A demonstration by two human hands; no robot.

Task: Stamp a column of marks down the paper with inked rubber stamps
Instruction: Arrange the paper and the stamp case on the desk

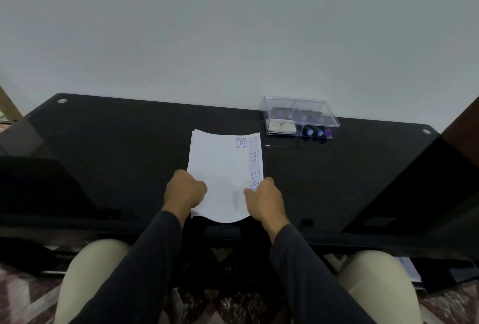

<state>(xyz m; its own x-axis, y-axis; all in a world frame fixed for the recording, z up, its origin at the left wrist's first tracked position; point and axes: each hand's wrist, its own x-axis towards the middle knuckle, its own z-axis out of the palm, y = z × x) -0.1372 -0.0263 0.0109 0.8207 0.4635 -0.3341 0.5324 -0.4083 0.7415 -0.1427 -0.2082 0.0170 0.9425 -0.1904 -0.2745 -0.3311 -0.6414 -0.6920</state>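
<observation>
1. Left hand [184, 189] grip clamped on the paper stack's [220, 176] left near edge.
2. Right hand [267, 200] grip clamped on its right near edge.
3. Stack lies mid-desk [129, 142], purple marks along its right margin.
4. Stamps [318, 132] sit in a clear box [298, 108] beyond.

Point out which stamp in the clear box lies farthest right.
The purple-capped stamp, last in the row in the clear box. The two beside it, toward the ink pad, have blue caps.

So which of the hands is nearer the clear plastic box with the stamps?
Right. The right hand grips the paper's near right edge, below and left of the clear plastic box. The left hand holds the paper's left edge, farther away.
</observation>
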